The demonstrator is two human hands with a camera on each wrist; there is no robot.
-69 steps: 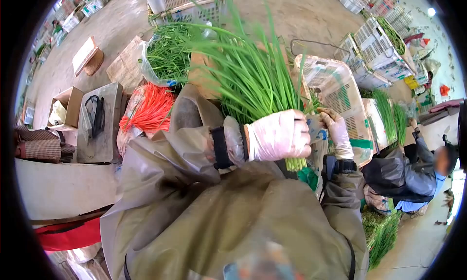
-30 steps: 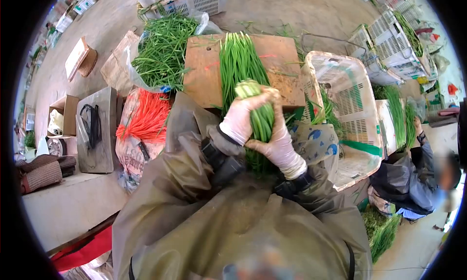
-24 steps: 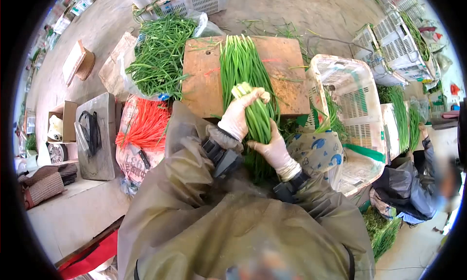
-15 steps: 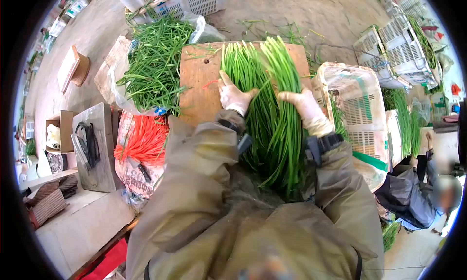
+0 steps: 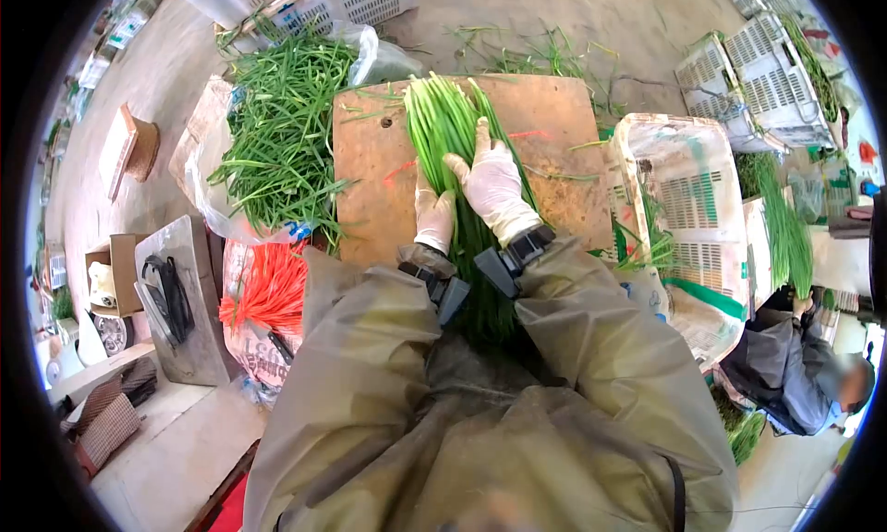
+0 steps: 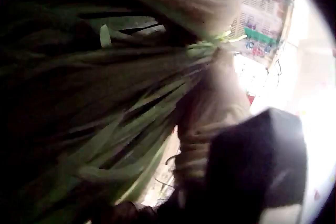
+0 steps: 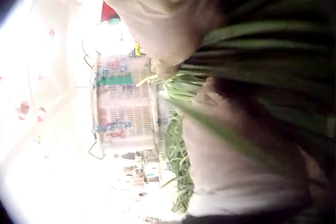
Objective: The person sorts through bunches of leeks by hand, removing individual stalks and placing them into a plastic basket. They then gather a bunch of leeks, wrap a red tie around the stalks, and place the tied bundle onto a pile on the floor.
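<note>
A long bunch of green chives (image 5: 439, 116) lies over a wooden board (image 5: 564, 176), pale cut ends at the far side and leaves hanging down towards the lap. My gloved left hand (image 5: 432, 216) cups the bunch along its left side, fingers partly hidden by the stalks. From the right my gloved right hand (image 5: 494, 188) lies on the bunch, one finger straight along the stalks and the thumb across them. In the left wrist view the dark leaves (image 6: 131, 87) fill the left side. The right wrist view has the left hand (image 7: 236, 150) below the stalks and the right above.
A bag of loose green leaves (image 5: 282, 125) stands left of the board. Nearer are red ties (image 5: 268, 282) on a sack and a knife (image 5: 281, 347). At right stands a white plastic crate (image 5: 679, 190). Another person (image 5: 799, 366) sits beyond it.
A gripped bunch was brought down to the board and turned so its pale ends point away. The hands then parted around the chives, and now stand closer together, the right hand further left.
</note>
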